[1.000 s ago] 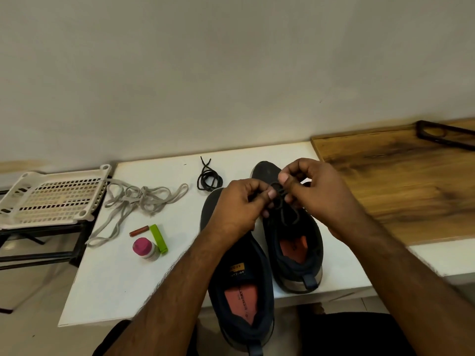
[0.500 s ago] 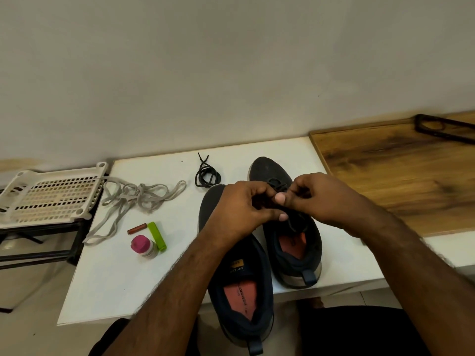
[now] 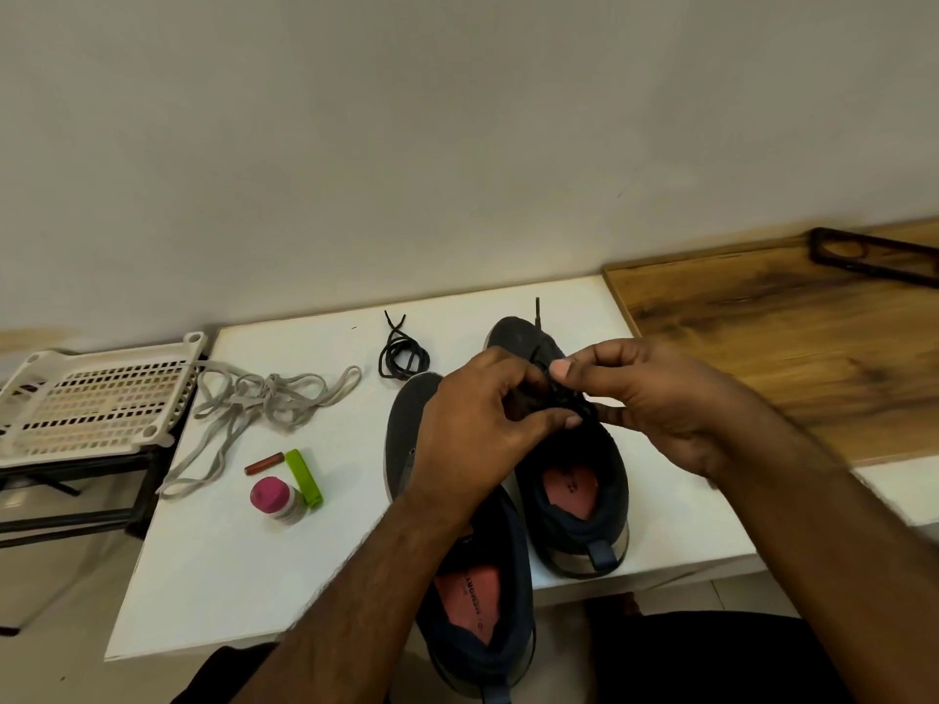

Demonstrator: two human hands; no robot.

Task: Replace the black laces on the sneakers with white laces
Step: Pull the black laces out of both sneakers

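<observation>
We have both hands over the dark navy fabric sneaker on the right (image 3: 574, 480), which stands on the white tabletop (image 3: 244, 561) beside its mate, the dark navy sneaker on the left (image 3: 472, 591), whose heel overhangs the near edge. Left hand (image 3: 477, 424) fingers curl in and pinch the thin black lace (image 3: 556, 393) at the eyelets; right hand (image 3: 655, 398) pinches the same lace between thumb and forefinger, one tip (image 3: 537, 309) poking up past the toe. Our judgement: we are unthreading this second shoe, so best to loosen each crossing row by row, drawing the lace out level instead of yanking, and steadying the tongue so the shoe does not slide. A coiled black lace (image 3: 403, 350), already free, lies just behind the left sneaker. The pale grey-white flat laces (image 3: 264, 398) lie tangled well to the left, one end reaching the white slotted plastic tray (image 3: 96, 403); nothing else shows in that tray. Near the laces: a pink-capped small bottle (image 3: 274, 497), a lime-green stick (image 3: 304, 477), a small brown cylinder (image 3: 264, 463)
</observation>
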